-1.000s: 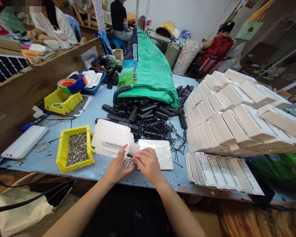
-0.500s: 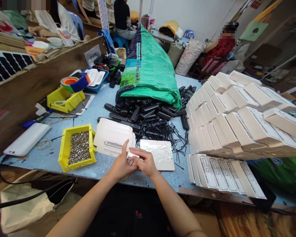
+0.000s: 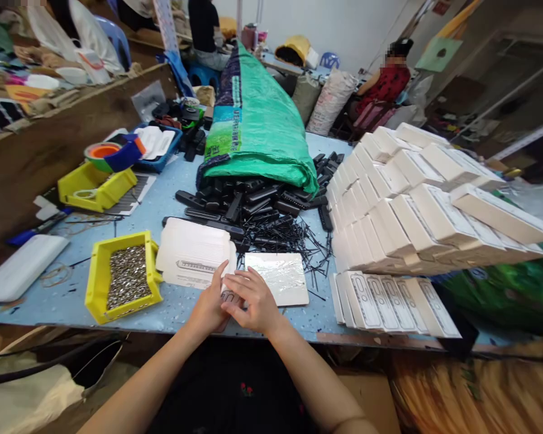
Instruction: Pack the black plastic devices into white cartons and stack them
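Note:
Between my two hands, near the table's front edge, is a white printed cardboard box [image 3: 228, 296] seen end-on, with much of it hidden by my fingers. My left hand [image 3: 208, 306] wraps round its left side, thumb pointing up. On the other side, my right hand [image 3: 253, 299] grips it, its fingers bent over the upper end and its thumb against the near face. Just behind my left hand lies a stack of flat white box blanks [image 3: 192, 248]. A white slab with shiny clear film [image 3: 278, 278] lies behind my right hand.
Black plastic pieces [image 3: 257, 199] and thin black sticks [image 3: 294, 241] spread before a green woven sack [image 3: 266, 120]. A yellow bin [image 3: 93, 295] of small metal parts stands left. White boxes [image 3: 380, 217] are piled right. People sit in the background.
The view has turned slightly right, so the table's things sit further left. My right fingers now cover the white upper end of the box, which showed more before.

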`<move>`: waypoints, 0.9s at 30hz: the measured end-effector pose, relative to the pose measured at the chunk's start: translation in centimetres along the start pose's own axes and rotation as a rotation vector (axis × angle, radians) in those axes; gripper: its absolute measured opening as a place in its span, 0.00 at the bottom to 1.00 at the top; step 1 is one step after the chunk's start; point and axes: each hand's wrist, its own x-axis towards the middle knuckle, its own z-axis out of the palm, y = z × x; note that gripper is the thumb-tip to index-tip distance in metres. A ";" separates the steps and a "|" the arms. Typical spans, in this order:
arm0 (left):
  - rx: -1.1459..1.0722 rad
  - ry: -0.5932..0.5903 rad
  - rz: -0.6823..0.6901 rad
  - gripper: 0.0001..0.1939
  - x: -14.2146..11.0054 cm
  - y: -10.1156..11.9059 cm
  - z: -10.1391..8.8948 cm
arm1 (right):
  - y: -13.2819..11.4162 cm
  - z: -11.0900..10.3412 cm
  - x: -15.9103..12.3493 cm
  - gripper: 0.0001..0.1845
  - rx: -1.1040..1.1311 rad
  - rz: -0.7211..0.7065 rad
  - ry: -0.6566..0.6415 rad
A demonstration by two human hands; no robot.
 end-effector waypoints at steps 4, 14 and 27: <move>-0.093 0.183 0.027 0.44 -0.6 0.6 0.8 | -0.8 1.2 -1.6 0.52 0.061 0.225 0.009; 0.761 0.535 0.031 0.19 -0.2 -7.6 -14.6 | 2.6 -20.4 -14.5 0.30 -0.841 0.635 0.400; 0.755 0.289 -0.098 0.17 -0.7 -7.2 -16.4 | 9.8 -6.5 4.6 0.27 -0.655 0.423 -0.154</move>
